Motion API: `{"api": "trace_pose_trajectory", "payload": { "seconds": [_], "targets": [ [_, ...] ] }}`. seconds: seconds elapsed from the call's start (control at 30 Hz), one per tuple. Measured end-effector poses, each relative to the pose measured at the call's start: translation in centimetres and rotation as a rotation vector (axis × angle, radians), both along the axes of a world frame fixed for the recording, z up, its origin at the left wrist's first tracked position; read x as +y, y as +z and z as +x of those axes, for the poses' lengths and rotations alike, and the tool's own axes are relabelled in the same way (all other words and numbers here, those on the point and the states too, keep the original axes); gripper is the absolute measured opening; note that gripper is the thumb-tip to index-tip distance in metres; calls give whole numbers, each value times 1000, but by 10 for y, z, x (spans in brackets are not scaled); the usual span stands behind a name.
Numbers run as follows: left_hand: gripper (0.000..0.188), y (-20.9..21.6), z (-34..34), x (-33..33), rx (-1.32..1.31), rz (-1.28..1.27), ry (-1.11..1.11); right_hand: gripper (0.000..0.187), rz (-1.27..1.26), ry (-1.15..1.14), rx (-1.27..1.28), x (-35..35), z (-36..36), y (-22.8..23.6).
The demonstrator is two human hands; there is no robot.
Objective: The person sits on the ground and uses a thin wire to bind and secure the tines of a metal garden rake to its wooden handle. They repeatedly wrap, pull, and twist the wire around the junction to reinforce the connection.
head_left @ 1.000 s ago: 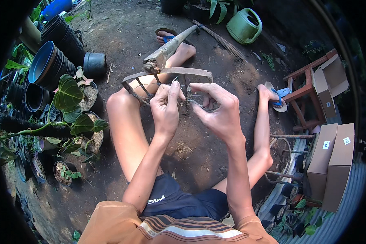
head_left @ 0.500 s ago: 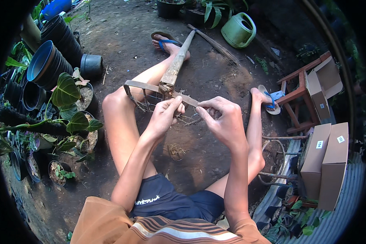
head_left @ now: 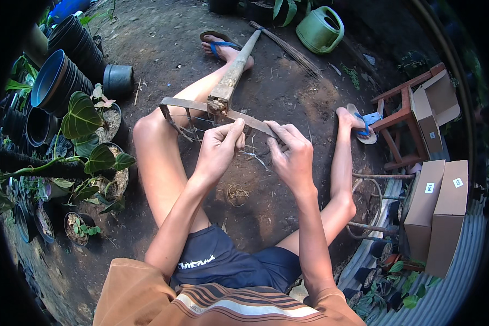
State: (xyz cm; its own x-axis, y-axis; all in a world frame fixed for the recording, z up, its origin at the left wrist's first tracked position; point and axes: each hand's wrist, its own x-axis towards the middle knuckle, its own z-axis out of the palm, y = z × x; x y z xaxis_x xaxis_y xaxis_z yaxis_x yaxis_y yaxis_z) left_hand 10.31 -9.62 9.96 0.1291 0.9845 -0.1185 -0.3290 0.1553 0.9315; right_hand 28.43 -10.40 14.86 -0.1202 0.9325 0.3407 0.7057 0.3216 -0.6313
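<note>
A rake lies across my right-of-centre view with its metal head point(head_left: 252, 124) towards me and its wooden handle point(head_left: 236, 70) pointing away between my feet. The handle's near end is broken and rough where it meets the head. My left hand point(head_left: 220, 149) is closed on the head bar just right of the handle, thumb on top. At the bar's right end, my right hand point(head_left: 292, 156) pinches it, fingers bent. Thin pale wire point(head_left: 254, 156) hangs below the bar between my hands. Tines point(head_left: 189, 118) point down on the left; my fingers hide others.
Stacked black pots point(head_left: 60, 81) and potted plants point(head_left: 84, 117) line the left. A green watering can point(head_left: 320, 30) and a bundle of sticks point(head_left: 288, 49) lie ahead. To the right are a wooden stool point(head_left: 405, 114) and cardboard boxes point(head_left: 445, 217). Tangled string point(head_left: 237, 194) rests on the soil.
My right hand has closed in on the bar's end, its fingers now more curled. The view has shifted slightly, and the pale wire under the bar shows more plainly.
</note>
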Motion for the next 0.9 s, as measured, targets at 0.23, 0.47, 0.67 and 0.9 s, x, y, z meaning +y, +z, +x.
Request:
{"api": "trace_pose_trajectory", "payload": {
  "seconds": [0.23,0.47,0.67,0.9],
  "targets": [
    [39,-8,11,-27,-77,125,109,30,9,38,-50,12,2,8],
    [43,10,-11,-7,-145,-105,-56,31,-43,56,-19,15,1,17],
    [28,-17,-8,-12,100,404,-7,33,7,160,-53,25,2,26],
    [21,-37,-4,-16,740,1009,102,27,-152,118,-61,24,6,31]
  ]
}}
